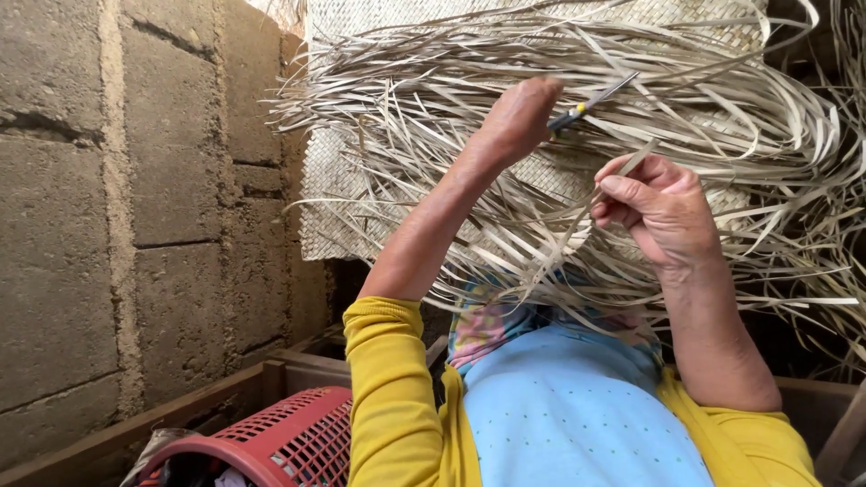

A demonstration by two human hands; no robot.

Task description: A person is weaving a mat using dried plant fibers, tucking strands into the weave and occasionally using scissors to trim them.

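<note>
Head view: the left hand (519, 117) is gripping a knife (591, 102) against the loose strips (541, 243) of the mat (379, 180); the right hand (658, 207) is pinching one strip (622, 167) taut. Keeping it tensioned and the blade angled away likely cuts cleanest.

the handle of the blade tool (591, 105) is concealed inside the left hand (519, 117). the red basket (271, 442) is cut off by the lower edge. strip ends (812, 180) are cropped at right.

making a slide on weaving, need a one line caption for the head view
Left hand holds a small blade while right hand pinches a dried leaf strip.
</note>
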